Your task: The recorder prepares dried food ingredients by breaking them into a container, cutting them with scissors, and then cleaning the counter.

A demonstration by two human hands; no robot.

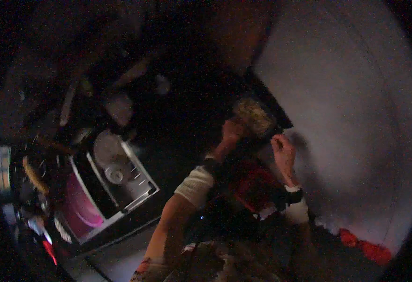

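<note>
The scene is very dark and blurred. My left hand (234, 129), with curled fingers, is at the lower left edge of a pale yellowish, lumpy mass (255, 115), too dim to name surely. Whether that hand touches or holds it is unclear. Right of the mass, close to the light wall (336, 105), my right hand (284, 151) is raised with its fingers bent in. Anything small between those fingers cannot be made out. Both wrists have dark bands beside light cuffs.
To the left is a sink unit with a metal rim (139, 202). It holds a round plate (106, 149), a clear glass (114, 174) and a pink basin (81, 204). A dark straight-edged object (271, 100) lies along the wall. Red objects (366, 246) are at lower right.
</note>
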